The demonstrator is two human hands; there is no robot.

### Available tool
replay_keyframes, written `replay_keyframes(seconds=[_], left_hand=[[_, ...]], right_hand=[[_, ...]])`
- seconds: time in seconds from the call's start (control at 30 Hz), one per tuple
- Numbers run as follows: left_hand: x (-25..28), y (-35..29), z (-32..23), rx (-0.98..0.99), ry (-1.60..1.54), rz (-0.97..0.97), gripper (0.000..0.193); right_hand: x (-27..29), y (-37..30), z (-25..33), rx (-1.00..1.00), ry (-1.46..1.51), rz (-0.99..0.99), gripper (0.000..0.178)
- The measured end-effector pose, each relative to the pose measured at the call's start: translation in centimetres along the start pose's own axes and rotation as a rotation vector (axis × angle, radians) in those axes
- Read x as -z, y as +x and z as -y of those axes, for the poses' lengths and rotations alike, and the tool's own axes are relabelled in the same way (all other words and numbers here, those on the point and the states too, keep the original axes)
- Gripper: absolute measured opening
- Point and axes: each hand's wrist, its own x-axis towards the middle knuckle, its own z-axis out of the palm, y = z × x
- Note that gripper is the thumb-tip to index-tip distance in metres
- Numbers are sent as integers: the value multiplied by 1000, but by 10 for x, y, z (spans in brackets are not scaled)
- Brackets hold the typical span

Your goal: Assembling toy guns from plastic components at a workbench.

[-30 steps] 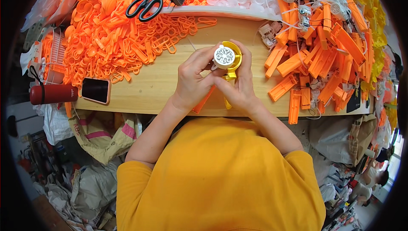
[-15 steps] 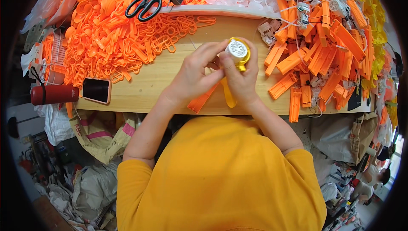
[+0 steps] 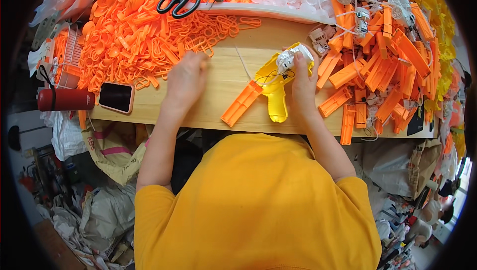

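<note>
My right hand (image 3: 304, 82) grips a yellow gun-shaped toy shell (image 3: 276, 103), its hollow inner side facing up. A white motor unit (image 3: 285, 62) sits in the wide end of that shell, under my right thumb. Thin dark wires run from there to an orange battery case (image 3: 242, 103), which lies tilted to the left of the shell's handle. My left hand (image 3: 186, 80) is at the near edge of a heap of small orange plastic parts (image 3: 144, 36). Its fingers are curled together beside the orange clips (image 3: 200, 45); whatever they may pinch is hidden.
At right, orange battery cases with wired white units (image 3: 382, 66) form a heap. Black-handled scissors (image 3: 180, 0) and a tray of translucent caps (image 3: 278, 7) are at the back. A phone (image 3: 116, 96) and a red flask (image 3: 65, 99) rest at the left edge.
My left hand has left the toy and moved left to the orange parts. My right hand has shifted slightly right, and the shell has turned, its hollow side and wires now showing.
</note>
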Motion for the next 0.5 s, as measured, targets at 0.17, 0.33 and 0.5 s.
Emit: replay_keyframes(seconds=[0.17,0.33,0.5], left_hand=[[10,13,-41,38,-507,82,34],[-5,11,-61,-230,-199,-82,38],[-14,9,-52,-288,-129,-23,30]], right_hand=[[-13,7,-12,-75,67,-99,36],[-6,1,-22,-136,-57,54,39],[19,3,-28,165,-678,304,38]])
